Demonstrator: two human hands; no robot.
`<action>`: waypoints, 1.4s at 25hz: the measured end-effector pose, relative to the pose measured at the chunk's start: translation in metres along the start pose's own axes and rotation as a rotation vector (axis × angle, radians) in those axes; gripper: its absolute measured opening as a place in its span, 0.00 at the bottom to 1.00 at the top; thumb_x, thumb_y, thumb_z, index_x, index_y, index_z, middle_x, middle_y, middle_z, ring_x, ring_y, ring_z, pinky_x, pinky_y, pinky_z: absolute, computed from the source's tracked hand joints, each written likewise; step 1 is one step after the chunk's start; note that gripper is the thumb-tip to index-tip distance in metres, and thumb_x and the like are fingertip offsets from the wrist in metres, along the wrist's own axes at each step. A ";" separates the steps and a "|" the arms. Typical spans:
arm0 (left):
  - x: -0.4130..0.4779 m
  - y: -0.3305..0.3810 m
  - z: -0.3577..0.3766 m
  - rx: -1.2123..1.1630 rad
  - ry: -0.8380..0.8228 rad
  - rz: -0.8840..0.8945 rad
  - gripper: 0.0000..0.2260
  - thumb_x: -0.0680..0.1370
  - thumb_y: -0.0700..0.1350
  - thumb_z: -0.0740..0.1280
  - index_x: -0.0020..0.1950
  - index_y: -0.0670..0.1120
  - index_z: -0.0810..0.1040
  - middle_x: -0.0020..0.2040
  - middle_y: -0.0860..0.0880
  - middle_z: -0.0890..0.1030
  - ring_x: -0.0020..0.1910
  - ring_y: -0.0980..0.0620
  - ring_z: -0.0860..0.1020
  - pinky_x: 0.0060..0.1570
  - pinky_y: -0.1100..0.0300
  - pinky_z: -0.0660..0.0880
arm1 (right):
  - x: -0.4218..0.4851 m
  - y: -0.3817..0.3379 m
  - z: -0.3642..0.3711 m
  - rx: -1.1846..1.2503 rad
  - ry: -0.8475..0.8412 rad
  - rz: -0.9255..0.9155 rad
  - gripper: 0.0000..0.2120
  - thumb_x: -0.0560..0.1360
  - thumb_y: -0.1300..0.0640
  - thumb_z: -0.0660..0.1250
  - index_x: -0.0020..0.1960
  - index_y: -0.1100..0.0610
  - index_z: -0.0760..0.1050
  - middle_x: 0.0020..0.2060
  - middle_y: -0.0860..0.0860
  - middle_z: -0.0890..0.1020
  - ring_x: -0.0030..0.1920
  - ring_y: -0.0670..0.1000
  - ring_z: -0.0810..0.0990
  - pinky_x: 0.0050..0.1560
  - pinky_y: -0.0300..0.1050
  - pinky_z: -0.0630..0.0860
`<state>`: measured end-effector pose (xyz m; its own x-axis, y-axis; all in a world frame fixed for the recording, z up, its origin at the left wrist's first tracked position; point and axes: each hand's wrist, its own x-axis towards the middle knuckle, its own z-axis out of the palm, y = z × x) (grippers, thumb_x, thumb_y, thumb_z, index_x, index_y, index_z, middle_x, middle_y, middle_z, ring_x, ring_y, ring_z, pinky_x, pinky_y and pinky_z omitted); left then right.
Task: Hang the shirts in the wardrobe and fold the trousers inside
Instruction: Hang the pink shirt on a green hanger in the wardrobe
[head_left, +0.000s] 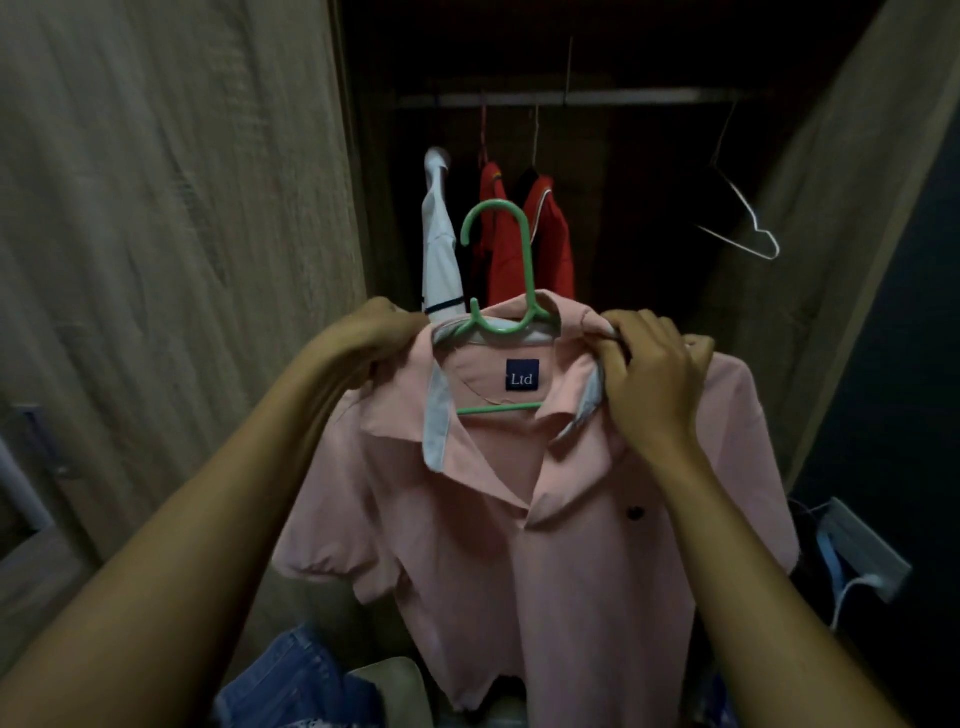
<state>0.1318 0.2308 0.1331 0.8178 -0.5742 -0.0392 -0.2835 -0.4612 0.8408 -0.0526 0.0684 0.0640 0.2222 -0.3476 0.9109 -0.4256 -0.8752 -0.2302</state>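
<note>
Pink shirt (545, 545): I read it at the centre of my view, held up in front of the open wardrobe (171, 260) and not yet on the rail (597, 97). It is a short-sleeved polo with its front toward me and its collar open. A dark blue label (522, 375) reading "Ltd" shows inside the neck. A green hanger (524, 270) sits in the neck opening. Its hook rises toward 12 o'clock and touches nothing that I can see.

Left hand (382, 332): at 10 o'clock from the label, fingers curled round the shirt's shoulder, gripping the fabric.

Right hand (654, 374): at 3 o'clock from the label, fingers and thumb pinching the collar edge at the other shoulder.

Wardrobe contents: the rail runs across the top of the compartment at 12 o'clock. Below it, from 11 o'clock toward 12, hang a white shirt (440, 244) with a dark band, then red shirts (545, 244) with a dark garment between them. I cannot tell how many red pieces there are. At 2 o'clock a bare wire hanger (748, 228) hangs well apart from the clothes.

Blue jeans (296, 680) lie at 7 o'clock, at the bottom edge of my view, below the pink shirt's sleeve. I cannot tell whether they are inside the wardrobe.
</note>
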 end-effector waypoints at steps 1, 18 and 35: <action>0.001 -0.004 -0.004 0.108 -0.045 0.035 0.17 0.78 0.50 0.64 0.52 0.36 0.79 0.39 0.40 0.76 0.35 0.46 0.74 0.37 0.57 0.71 | -0.001 0.001 0.000 0.013 0.000 0.007 0.07 0.74 0.55 0.64 0.49 0.54 0.79 0.41 0.50 0.81 0.43 0.55 0.78 0.45 0.46 0.56; 0.003 -0.028 0.028 0.082 0.024 0.551 0.22 0.81 0.51 0.59 0.43 0.31 0.74 0.34 0.43 0.71 0.33 0.50 0.68 0.34 0.56 0.65 | 0.022 -0.037 0.001 -0.039 -0.345 0.202 0.24 0.78 0.41 0.55 0.64 0.57 0.71 0.60 0.56 0.69 0.60 0.57 0.68 0.59 0.51 0.61; 0.004 -0.028 0.039 -0.247 -0.035 0.204 0.13 0.80 0.47 0.63 0.47 0.40 0.81 0.38 0.45 0.80 0.37 0.50 0.78 0.41 0.58 0.76 | 0.069 0.024 0.011 0.812 -0.887 1.123 0.03 0.75 0.62 0.66 0.44 0.60 0.79 0.31 0.57 0.82 0.32 0.53 0.80 0.35 0.47 0.81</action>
<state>0.1233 0.2151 0.0888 0.7374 -0.6631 0.1287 -0.3064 -0.1586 0.9386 -0.0372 0.0198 0.1180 0.6627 -0.7132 -0.2285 -0.2313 0.0953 -0.9682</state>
